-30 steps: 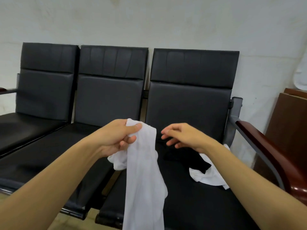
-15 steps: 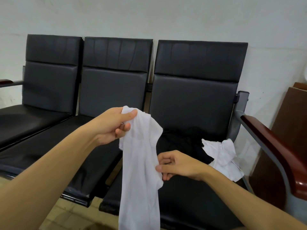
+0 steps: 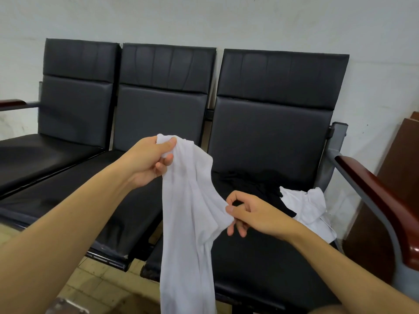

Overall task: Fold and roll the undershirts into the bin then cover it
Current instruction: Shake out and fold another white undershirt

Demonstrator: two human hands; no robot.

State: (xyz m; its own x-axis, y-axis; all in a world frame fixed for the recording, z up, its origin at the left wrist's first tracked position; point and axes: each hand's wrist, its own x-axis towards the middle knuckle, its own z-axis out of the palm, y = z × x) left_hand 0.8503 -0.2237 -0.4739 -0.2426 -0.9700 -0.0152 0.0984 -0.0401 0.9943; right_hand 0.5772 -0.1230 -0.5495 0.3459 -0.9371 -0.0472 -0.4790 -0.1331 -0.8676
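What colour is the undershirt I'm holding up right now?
White. The undershirt hangs plain and unpatterned between both hands, clearest in the head view.

Black garment (image 3: 256, 182) and white garment (image 3: 306, 202) crowd the right seat's (image 3: 260, 264) back, armrest (image 3: 374, 196) walling its right side.

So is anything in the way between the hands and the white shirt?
No. The left hand already grips the top of the white undershirt, and the right hand pinches its edge lower down. Nothing sits between them.
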